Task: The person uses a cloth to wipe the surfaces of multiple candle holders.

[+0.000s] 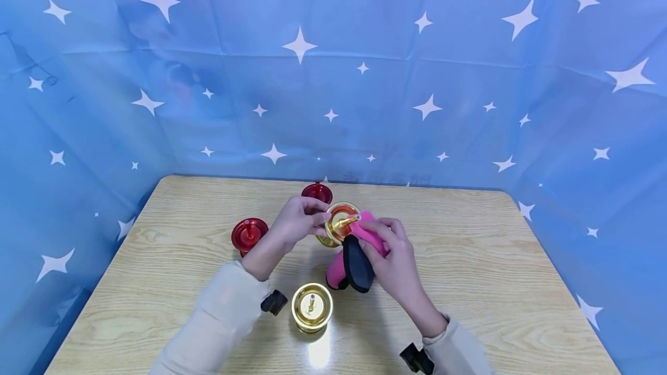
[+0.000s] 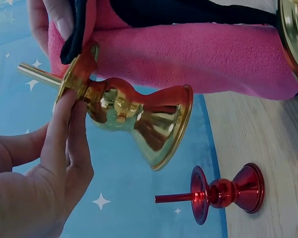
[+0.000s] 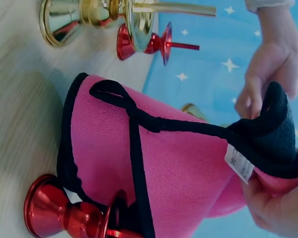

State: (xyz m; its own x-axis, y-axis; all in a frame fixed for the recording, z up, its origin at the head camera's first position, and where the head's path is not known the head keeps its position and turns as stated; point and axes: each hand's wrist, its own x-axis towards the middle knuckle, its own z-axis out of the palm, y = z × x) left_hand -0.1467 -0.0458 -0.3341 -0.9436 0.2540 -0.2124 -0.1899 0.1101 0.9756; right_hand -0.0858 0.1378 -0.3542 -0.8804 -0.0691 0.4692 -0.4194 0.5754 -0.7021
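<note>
My left hand (image 1: 298, 221) pinches the dish rim of a shiny gold candle holder (image 1: 340, 230), raised above the table and tilted. In the left wrist view, the candle holder (image 2: 161, 121) shows a flared base, a round middle and a thin rod above its dish. My right hand (image 1: 391, 253) grips a pink cloth (image 1: 337, 271) with black edging and presses part of it against the dish. The rest of the cloth (image 3: 183, 168) hangs down in folds, a white label on its edge. Its folds hide part of the dish in the left wrist view.
Another gold candle holder (image 1: 312, 308) stands upright near the front middle of the wooden table (image 1: 469, 282). One red candle holder (image 1: 249, 235) is at the left, and another red one (image 1: 318, 191) stands near the back edge. A blue star-patterned curtain (image 1: 365, 109) hangs behind.
</note>
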